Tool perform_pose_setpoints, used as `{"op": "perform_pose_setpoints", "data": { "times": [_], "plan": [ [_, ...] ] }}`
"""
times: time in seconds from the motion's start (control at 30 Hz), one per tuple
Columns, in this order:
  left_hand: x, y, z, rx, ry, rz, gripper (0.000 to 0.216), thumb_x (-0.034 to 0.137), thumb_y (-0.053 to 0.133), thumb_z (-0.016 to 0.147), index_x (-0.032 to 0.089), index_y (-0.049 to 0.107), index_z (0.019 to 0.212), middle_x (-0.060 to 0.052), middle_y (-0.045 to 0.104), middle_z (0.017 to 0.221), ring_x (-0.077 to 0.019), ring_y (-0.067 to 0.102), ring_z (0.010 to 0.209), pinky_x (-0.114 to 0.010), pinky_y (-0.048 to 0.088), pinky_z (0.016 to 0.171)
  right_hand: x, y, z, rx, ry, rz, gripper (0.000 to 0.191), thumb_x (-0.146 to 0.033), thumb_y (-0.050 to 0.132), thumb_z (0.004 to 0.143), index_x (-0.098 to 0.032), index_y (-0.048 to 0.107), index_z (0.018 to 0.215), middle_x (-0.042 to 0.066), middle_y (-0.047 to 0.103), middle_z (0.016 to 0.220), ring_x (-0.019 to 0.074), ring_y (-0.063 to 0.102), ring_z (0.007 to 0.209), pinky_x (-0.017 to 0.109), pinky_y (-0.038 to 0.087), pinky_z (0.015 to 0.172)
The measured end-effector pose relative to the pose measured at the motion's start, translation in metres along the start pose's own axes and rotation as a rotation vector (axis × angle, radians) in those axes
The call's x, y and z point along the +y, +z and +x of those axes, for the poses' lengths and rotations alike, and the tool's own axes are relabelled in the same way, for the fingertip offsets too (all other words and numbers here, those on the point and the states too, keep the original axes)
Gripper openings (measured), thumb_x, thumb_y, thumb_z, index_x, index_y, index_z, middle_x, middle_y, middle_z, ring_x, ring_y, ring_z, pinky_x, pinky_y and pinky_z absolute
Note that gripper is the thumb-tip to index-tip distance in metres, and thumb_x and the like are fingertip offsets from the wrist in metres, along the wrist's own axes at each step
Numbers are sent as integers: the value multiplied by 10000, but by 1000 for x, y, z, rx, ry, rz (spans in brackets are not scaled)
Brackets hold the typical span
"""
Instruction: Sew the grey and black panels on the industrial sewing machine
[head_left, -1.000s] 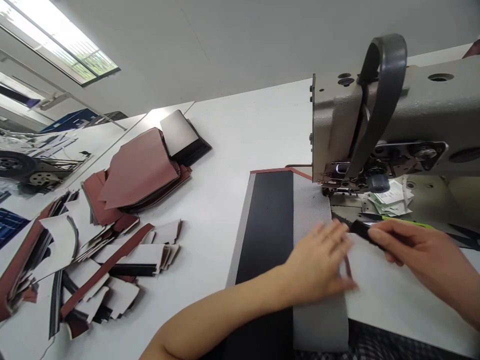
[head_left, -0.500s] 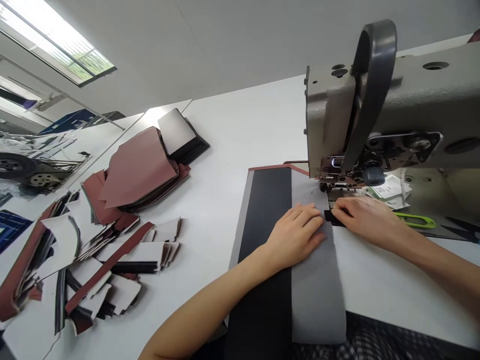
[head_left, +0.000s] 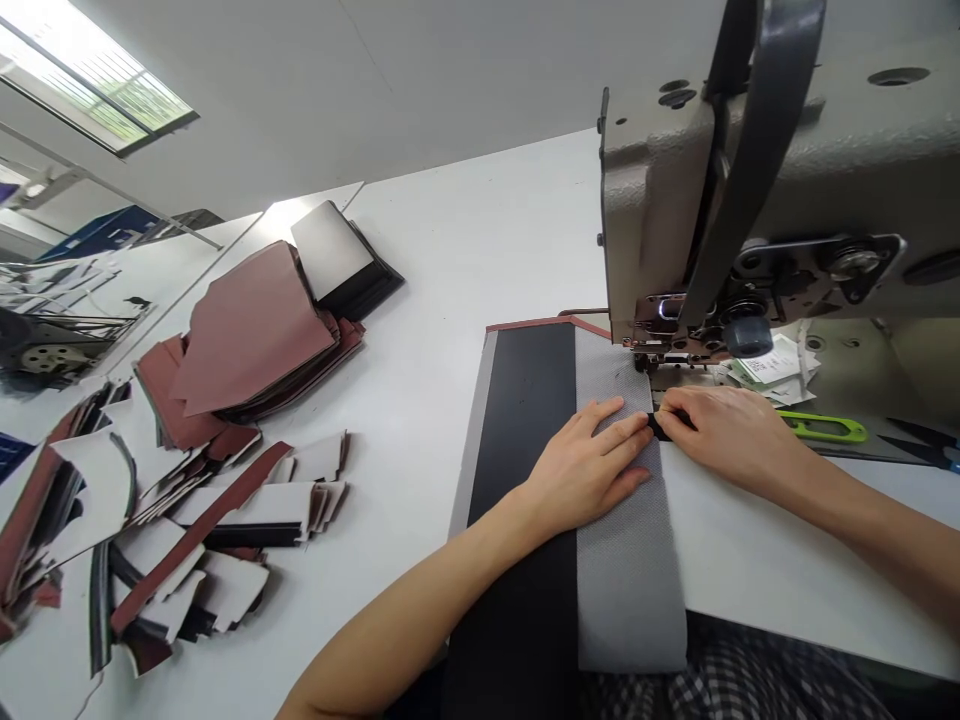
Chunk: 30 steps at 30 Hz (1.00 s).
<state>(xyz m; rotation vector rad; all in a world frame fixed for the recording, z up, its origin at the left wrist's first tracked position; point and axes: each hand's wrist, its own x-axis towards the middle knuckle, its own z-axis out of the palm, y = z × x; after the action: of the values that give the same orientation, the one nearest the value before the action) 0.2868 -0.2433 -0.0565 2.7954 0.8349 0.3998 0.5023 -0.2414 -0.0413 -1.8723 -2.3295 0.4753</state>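
Observation:
A long panel with a black band (head_left: pixel 529 400) and a grey mesh strip (head_left: pixel 634 600) lies on the table, its far end edged in dull red. My left hand (head_left: pixel 592 465) rests palm down across it, fingers stretched over the mesh. At the right edge of the mesh, my right hand (head_left: pixel 724 425) pinches a small black strip (head_left: pixel 657 427), mostly covered by its fingers. Just beyond both hands is the needle area of a sewing machine (head_left: pixel 660 190), whose presser foot (head_left: pixel 643 372) stands by the mesh's right edge.
Dull red cut pieces (head_left: pixel 255 330) are stacked at left, beside a black stack (head_left: pixel 334 255). Loose offcuts (head_left: pixel 240 510) lie nearer. Right of the machine's needle are paper labels (head_left: pixel 776 365), a lime-green tool (head_left: pixel 829 428) and dark scissors (head_left: pixel 919 440).
The view has shifted slightly, bringing the machine closer. My right hand has moved in with the black strip, closer to my left fingertips. The left hand stays flat on the panel.

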Motion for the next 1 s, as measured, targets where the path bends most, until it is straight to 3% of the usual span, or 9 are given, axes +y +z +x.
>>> {"op": "perform_pose_setpoints", "data": {
  "times": [0.1,0.2,0.33,0.57,0.9,1.0],
  "plan": [
    [2,-2,1,-4,-15,18,394,367,471,1018,142,623,1304,-115,636,1365,-309,490,1373,-479,447,1147,9,8,-5,185,-154,-35,253,-332,474,968,-208,604,791,39,655,842,208,593,767,330,397,668],
    [2,-2,2,1,-15,18,385,380,463,1022,151,630,1283,-103,640,1365,-295,491,1378,-494,406,1174,21,15,-16,397,-405,27,193,-296,507,987,-194,661,1044,90,671,1119,272,581,1071,416,452,903],
    [1,0,1,-5,-19,-8,369,376,477,1018,158,626,1275,-107,636,1371,-291,465,1410,-530,348,1201,31,22,-27,407,-599,88,279,-99,477,973,-218,662,1145,42,694,1180,244,542,1235,455,411,1067],
    [-6,0,5,-19,-25,-33,375,396,460,1023,166,634,1263,-118,632,1376,-286,452,1424,-517,345,1202,37,26,-21,378,-611,122,300,-110,510,965,-217,673,1193,40,697,1199,249,553,1241,492,439,1087],
    [-41,-1,30,-17,14,-14,358,373,448,1030,162,618,1264,-73,619,1401,-283,445,1424,-499,350,1206,36,22,5,388,-516,59,302,-135,491,970,-212,680,1193,33,691,1223,256,594,1176,451,456,1037],
    [-44,-2,33,-21,24,-17,363,379,451,1029,158,616,1265,-81,623,1392,-281,444,1424,-500,353,1204,39,15,0,458,-504,93,298,-152,521,974,-216,643,1237,43,679,1252,233,619,1136,416,452,1046]
  ]
}}
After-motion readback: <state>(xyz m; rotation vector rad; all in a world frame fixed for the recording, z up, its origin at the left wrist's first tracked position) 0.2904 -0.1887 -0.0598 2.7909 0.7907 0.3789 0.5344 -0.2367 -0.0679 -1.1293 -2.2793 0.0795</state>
